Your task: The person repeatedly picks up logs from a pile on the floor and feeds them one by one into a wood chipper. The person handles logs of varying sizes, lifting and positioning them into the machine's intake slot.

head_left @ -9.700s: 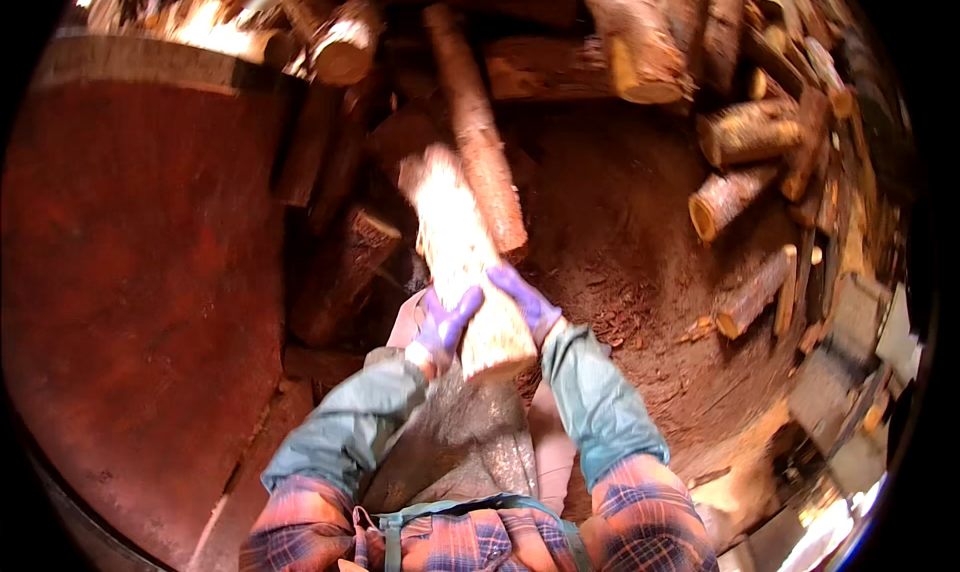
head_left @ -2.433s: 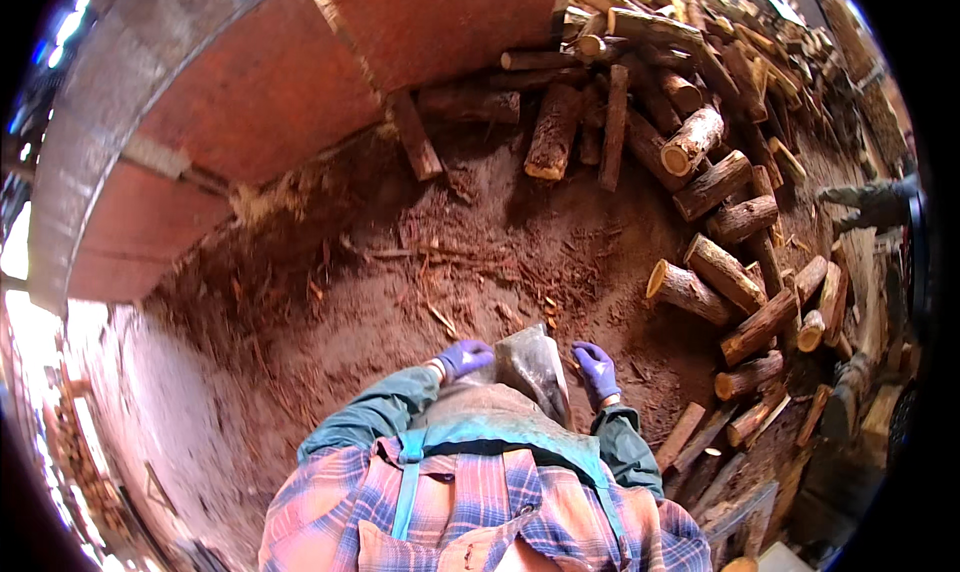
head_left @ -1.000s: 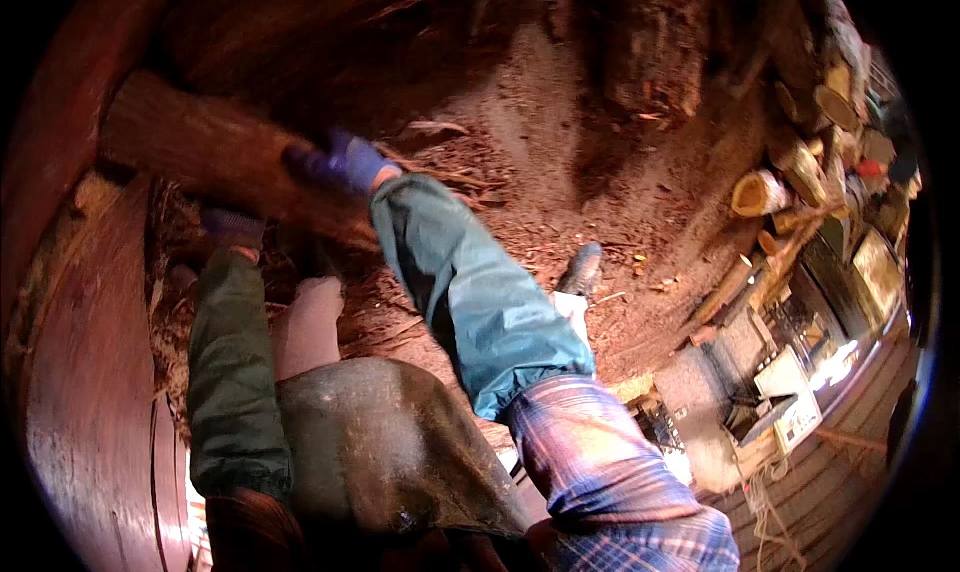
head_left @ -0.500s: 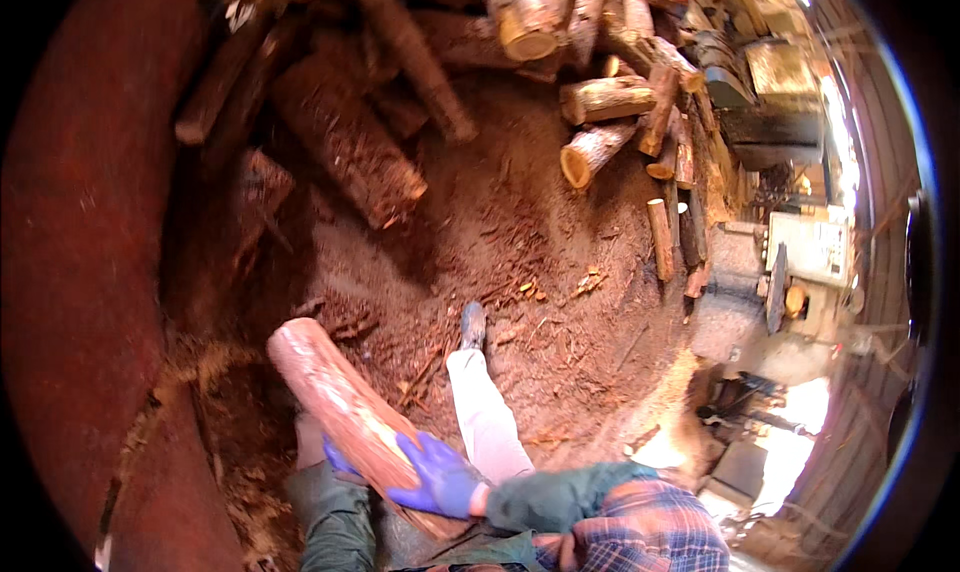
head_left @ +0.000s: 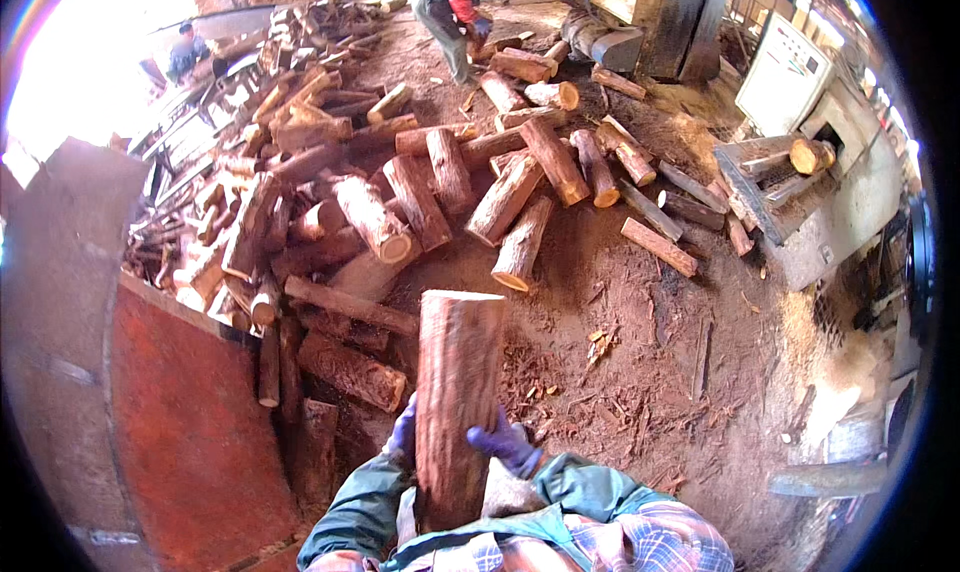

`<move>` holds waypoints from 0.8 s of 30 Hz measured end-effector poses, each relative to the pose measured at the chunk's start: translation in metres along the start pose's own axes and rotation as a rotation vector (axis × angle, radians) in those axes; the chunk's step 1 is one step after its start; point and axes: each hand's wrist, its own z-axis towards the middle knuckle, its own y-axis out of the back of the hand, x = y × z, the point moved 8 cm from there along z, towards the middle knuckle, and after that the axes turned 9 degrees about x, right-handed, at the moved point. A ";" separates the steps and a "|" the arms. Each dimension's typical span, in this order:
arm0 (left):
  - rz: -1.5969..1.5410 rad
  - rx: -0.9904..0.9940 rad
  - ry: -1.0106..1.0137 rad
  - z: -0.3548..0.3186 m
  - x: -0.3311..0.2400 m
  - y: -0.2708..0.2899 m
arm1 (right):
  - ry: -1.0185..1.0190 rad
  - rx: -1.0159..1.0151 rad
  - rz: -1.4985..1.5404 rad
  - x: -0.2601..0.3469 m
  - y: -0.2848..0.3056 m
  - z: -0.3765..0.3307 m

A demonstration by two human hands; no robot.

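A thick, bark-covered log [head_left: 458, 402] stands nearly upright in front of my body, its pale cut end at the top. My left hand [head_left: 403, 431], in a purple glove, presses against the log's left side; most of its fingers are hidden behind the wood. From the right, my right hand [head_left: 508, 444], also purple-gloved, grips the other side with the thumb lying along the bark. The log's lower end rests close against my lap or belly, and its exact contact there is hidden.
A large heap of logs [head_left: 330, 212] spreads ahead and left. A rusty red metal panel [head_left: 190, 412] stands at near left. To the right is a machine [head_left: 850, 192] with a log [head_left: 811, 157] on it. A co-worker [head_left: 455, 17] bends over farther back. Bark scraps litter the ground.
The log has swung from a left-leaning slant low down to nearly upright before me, both hands still on it. My view has lifted, showing more of the heap and a co-worker.
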 end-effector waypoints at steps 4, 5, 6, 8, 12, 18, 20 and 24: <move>-0.032 0.090 0.360 0.077 -0.010 -0.141 | 0.163 -0.137 0.090 0.063 0.075 -0.019; -0.011 0.181 0.331 0.092 -0.015 -0.169 | 0.214 -0.174 0.113 0.077 0.089 -0.021; 0.014 0.162 0.395 0.107 -0.013 -0.186 | 0.221 -0.172 0.111 0.085 0.105 -0.021; 0.054 0.188 0.433 0.141 -0.008 -0.203 | 0.267 -0.188 0.142 0.113 0.123 -0.021; 0.658 0.359 0.200 0.216 -0.044 -0.256 | 0.277 -0.288 0.033 0.186 0.179 -0.007; 0.709 0.561 0.142 0.378 -0.012 -0.300 | 0.326 -0.395 -0.028 0.296 0.275 0.018; 0.605 0.590 0.134 0.419 -0.010 -0.293 | 0.345 -0.453 -0.118 0.325 0.293 0.032; 0.592 0.627 0.218 0.482 0.019 -0.372 | 0.439 -0.613 -0.018 0.331 0.378 0.017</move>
